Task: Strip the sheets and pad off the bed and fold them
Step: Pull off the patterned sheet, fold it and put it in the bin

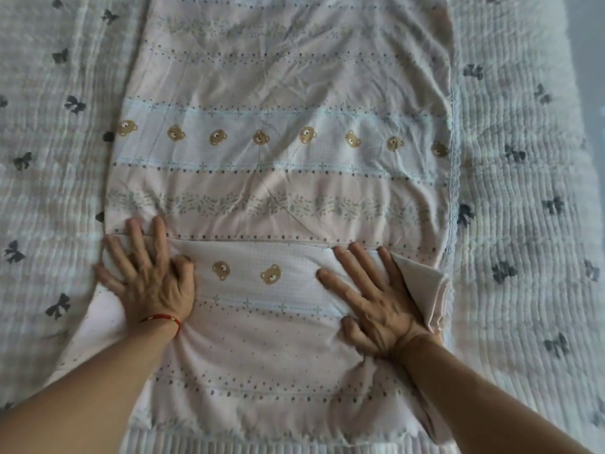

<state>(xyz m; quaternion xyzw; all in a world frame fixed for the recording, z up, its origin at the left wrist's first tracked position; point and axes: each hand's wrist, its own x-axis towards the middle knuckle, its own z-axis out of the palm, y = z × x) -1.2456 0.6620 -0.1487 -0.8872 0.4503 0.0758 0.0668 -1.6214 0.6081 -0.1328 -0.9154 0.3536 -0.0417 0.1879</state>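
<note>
A pink sheet (281,93) printed with brown bears, dots and leaf bands lies as a long folded strip down the middle of the bed. Its near end is folded over, with the fold's edge running across just beyond my fingertips. My left hand (147,273) presses flat on the left side of that folded flap, fingers spread; a red string is on the wrist. My right hand (373,296) presses flat on the right side, fingers spread, beside a turned-up corner of the sheet (422,283). Under the sheet lies the white quilted pad (523,191) with dark bows.
The quilted pad spreads out on both sides of the sheet, left (42,158) and right. A lace-trimmed edge of the sheet (454,158) runs along its right side. Grey floor or wall shows at the top right corner (586,34).
</note>
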